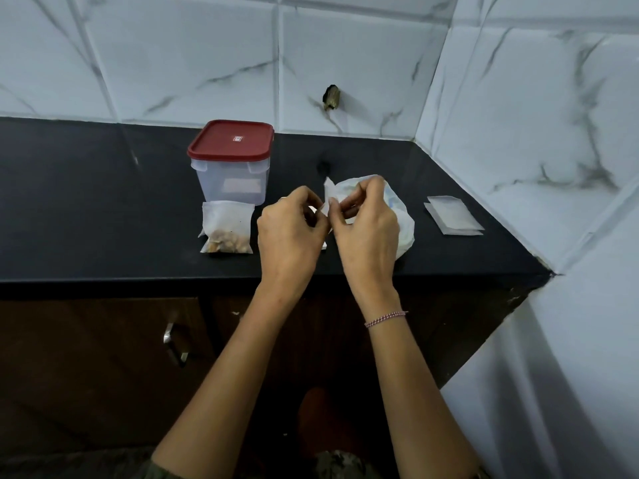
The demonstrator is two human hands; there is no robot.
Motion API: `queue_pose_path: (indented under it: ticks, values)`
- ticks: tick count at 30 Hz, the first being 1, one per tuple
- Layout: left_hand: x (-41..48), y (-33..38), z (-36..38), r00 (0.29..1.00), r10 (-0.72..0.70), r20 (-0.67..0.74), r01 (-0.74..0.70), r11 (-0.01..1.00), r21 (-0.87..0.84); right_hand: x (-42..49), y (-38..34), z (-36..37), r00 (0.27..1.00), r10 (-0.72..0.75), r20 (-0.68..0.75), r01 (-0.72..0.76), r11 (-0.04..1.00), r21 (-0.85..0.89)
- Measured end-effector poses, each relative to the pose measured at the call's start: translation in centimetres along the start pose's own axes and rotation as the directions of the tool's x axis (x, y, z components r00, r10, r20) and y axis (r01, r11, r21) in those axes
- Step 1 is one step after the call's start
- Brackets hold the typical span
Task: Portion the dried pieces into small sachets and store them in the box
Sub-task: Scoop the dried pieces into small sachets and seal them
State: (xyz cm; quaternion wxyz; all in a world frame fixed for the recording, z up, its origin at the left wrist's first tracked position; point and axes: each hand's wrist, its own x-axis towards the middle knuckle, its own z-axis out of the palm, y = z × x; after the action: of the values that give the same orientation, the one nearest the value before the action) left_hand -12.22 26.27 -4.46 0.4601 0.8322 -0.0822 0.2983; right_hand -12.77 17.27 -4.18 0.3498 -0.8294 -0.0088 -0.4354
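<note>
Above the black counter [103, 209] we see the left hand [288, 233] and right hand [366, 229] pinching a small white sachet [327, 191] between thumbs and fingertips. A filled sachet [226, 227] lies just before the red-lidded box [230, 160]; empty sachets [451, 214] lie to the right.

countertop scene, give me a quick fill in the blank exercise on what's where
1. The lid on the clear box is ____ in colour.
2. The filled sachet lies directly in ____ of the box, on the side nearer the person.
3. The empty sachets lie on the black countertop, to the ____ of both hands.
4. The left hand and right hand together hold a small ____ sachet.

Missing words: red; front; right; white
</note>
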Motion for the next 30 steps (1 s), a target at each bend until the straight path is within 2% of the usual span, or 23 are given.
queue_pose_path:
  ticks: [5,9,11,14,17,20,22,25,28,30]
  values:
    - [0.1,-0.2,-0.5,0.997,0.02,-0.076,-0.025,0.998,-0.057,0.5,1.6,-0.1,0.99,-0.142,0.015,0.143,0.982,-0.124]
    - [0.2,0.0,-0.5,0.986,0.121,-0.116,-0.136,0.983,-0.123,0.1,1.7,0.5,0.977,-0.181,0.113,0.201,0.958,-0.207]
    - [0.3,0.0,-0.3,0.977,0.206,-0.059,-0.213,0.961,-0.177,0.3,1.8,0.4,0.972,-0.093,0.215,0.138,0.969,-0.203]
    - [0.2,-0.5,-0.3,0.935,0.348,0.066,-0.33,0.924,-0.191,1.0,2.2,-0.1,0.943,0.078,0.323,-0.049,0.994,-0.096]
    - [0.8,-2.2,-0.5,0.909,0.408,0.088,-0.387,0.903,-0.189,1.6,2.3,-0.8,0.915,0.079,0.395,-0.048,0.995,-0.087]
    - [1.8,-4.0,0.1,0.811,0.519,0.268,-0.529,0.848,-0.042,2.1,1.9,-1.4,0.892,0.012,0.452,0.026,0.996,-0.08]
    - [2.1,-4.3,0.9,0.798,0.478,0.366,-0.49,0.869,-0.065,2.1,1.3,-1.4,0.849,-0.046,0.526,0.116,0.988,-0.101]
    - [2.3,-4.4,1.7,0.878,0.326,0.351,-0.275,0.943,-0.187,2.0,0.5,-1.1,0.813,-0.098,0.574,0.192,0.976,-0.105]
    - [2.5,-4.7,2.0,0.911,0.338,0.238,-0.278,0.927,-0.252,2.1,0.2,-1.5,0.882,-0.085,0.464,0.129,0.99,-0.065]
    - [2.5,-4.7,2.0,0.929,0.321,0.183,-0.256,0.917,-0.306,1.9,0.1,-1.7,0.933,-0.095,0.347,0.079,0.995,0.063]
